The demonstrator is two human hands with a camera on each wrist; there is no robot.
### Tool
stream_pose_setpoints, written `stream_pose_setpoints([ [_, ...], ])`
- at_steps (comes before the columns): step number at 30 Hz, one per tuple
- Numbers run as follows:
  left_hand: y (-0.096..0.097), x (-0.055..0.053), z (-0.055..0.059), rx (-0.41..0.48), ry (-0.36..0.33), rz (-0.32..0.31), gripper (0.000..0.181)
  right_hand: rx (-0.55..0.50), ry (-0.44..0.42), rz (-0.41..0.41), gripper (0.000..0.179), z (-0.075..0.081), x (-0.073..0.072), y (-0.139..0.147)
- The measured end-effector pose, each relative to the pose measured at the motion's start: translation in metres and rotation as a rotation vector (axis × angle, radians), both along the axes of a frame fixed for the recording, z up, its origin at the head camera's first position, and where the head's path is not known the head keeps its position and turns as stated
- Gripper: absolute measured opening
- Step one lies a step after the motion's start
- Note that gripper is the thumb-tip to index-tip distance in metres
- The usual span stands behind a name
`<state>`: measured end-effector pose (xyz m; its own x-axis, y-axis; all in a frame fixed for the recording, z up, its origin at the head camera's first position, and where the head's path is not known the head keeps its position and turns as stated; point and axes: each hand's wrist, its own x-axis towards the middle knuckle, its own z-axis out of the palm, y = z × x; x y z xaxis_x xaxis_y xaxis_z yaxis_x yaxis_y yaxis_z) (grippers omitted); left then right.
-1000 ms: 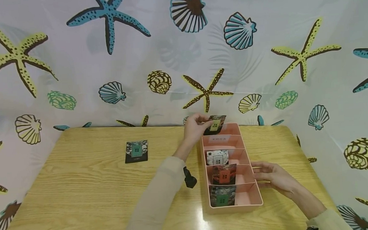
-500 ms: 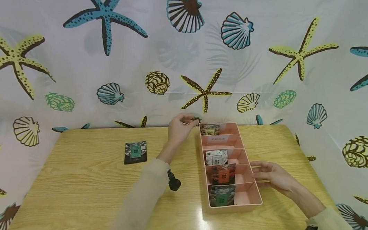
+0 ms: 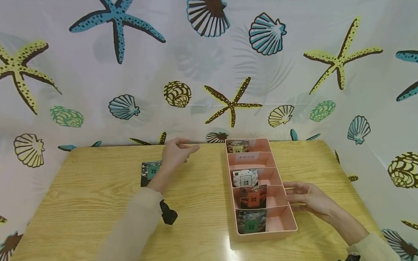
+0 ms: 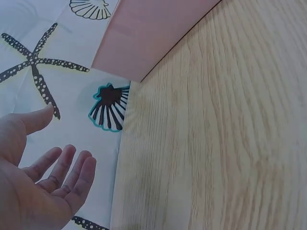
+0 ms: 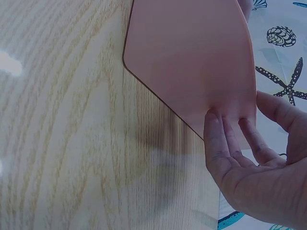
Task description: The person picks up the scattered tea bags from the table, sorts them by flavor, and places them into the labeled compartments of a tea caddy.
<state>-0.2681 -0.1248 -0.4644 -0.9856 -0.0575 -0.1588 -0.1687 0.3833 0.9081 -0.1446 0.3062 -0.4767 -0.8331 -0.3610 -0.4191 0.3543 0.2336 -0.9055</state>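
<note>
My left hand [image 3: 176, 154] hovers near the table's far edge with nothing in it; in the left wrist view its fingers are loosely bent and apart. Partly hidden behind that hand and wrist, a black sachet with a green label [image 3: 149, 172] lies flat on the table. My right hand [image 3: 310, 198] rests its fingertips against the right outer wall of a pink divided box [image 5: 192, 57]. Inside the box, sachets stand in separate compartments: a yellow-labelled one [image 3: 238, 146] at the far end, then a white one [image 3: 245, 178], a red-labelled one [image 3: 253, 197] and a green-labelled one [image 3: 251, 221] nearest me.
The wooden table [image 3: 75, 216] reaches back to a hanging cloth [image 3: 149, 70] printed with starfish and shells. In the box, the second compartment from the far end shows a pale label [image 3: 247, 157] on its wall and no sachet.
My left hand has let go of the yellow-labelled sachet in the box's far compartment and moved left toward the lying sachet. The right hand has stayed against the box.
</note>
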Motion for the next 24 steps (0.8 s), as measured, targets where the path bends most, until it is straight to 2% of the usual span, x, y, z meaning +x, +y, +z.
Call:
stream_pose_setpoints([
  [5,-0.028,0.006,-0.001,0.051,-0.048,-0.031,0.063,-0.006,-0.006,0.000,0.072,0.000,-0.001,0.001],
  [9,-0.051,0.010,-0.002,0.081,-0.105,-0.032,0.069,-0.011,-0.005,0.007,0.071,0.000,-0.001,0.001],
  [14,-0.080,0.015,-0.007,0.078,-0.125,-0.023,0.074,-0.011,-0.001,0.015,0.071,0.001,-0.001,0.001],
  [19,-0.104,0.018,-0.012,0.039,-0.152,0.020,0.077,-0.019,-0.002,0.009,0.071,0.001,-0.001,0.000],
  [24,-0.124,0.019,-0.021,0.042,-0.193,0.083,0.084,-0.018,-0.002,0.001,0.071,0.000,-0.001,0.000],
])
